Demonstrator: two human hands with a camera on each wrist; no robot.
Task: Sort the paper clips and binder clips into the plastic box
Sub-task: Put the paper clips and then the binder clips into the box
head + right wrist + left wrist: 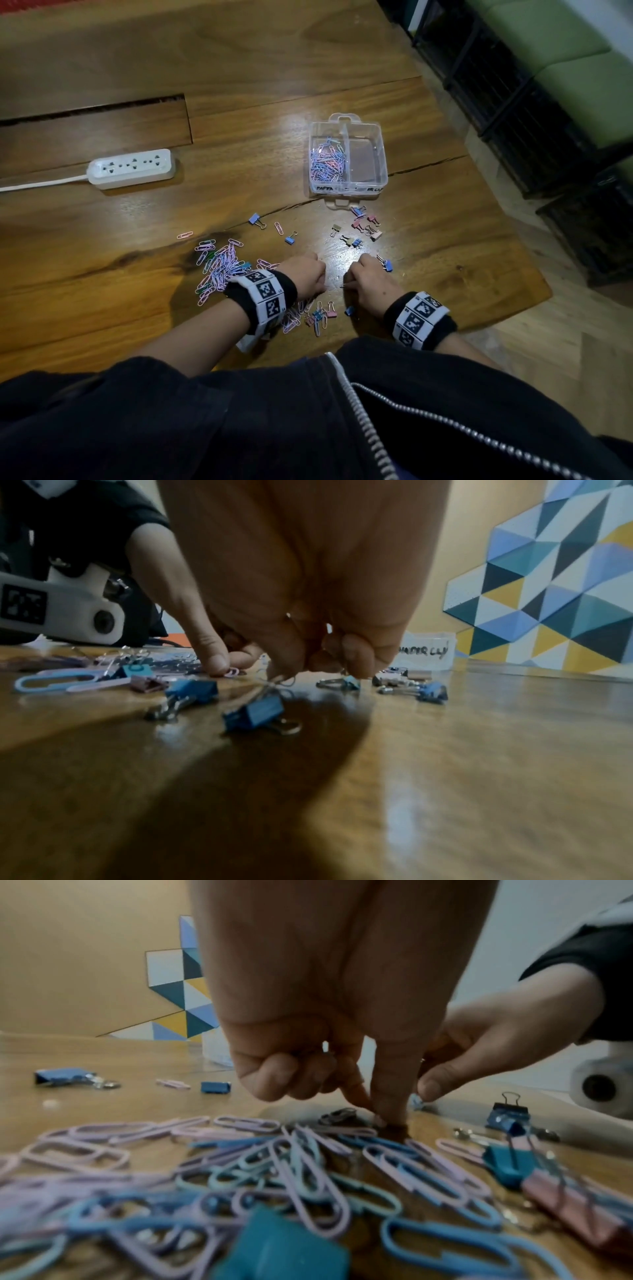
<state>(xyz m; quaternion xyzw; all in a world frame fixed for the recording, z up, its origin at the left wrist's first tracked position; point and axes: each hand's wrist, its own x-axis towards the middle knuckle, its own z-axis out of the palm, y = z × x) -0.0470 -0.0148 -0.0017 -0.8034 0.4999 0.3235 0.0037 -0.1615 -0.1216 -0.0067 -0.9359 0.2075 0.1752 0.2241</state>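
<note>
A clear plastic box [347,185] stands ahead of me; its left compartment holds several paper clips [325,161] and the right one looks bare. A heap of pastel paper clips [219,267] lies left of my left hand [318,277]. That hand's thumb and forefinger pinch down at a pink paper clip [232,672] on the wood, the other fingers curled [274,1080]. My right hand [284,674] pinches the wire handle of a blue binder clip [255,714], which is tilted with its body on the table. Several binder clips [363,226] lie scattered before the box.
A white power strip [132,168] with its cord lies at the left. More binder clips [320,315] sit between my wrists, one blue one [388,264] right of my right hand. The table's right edge [534,274] drops to the floor. Cracks run across the wood.
</note>
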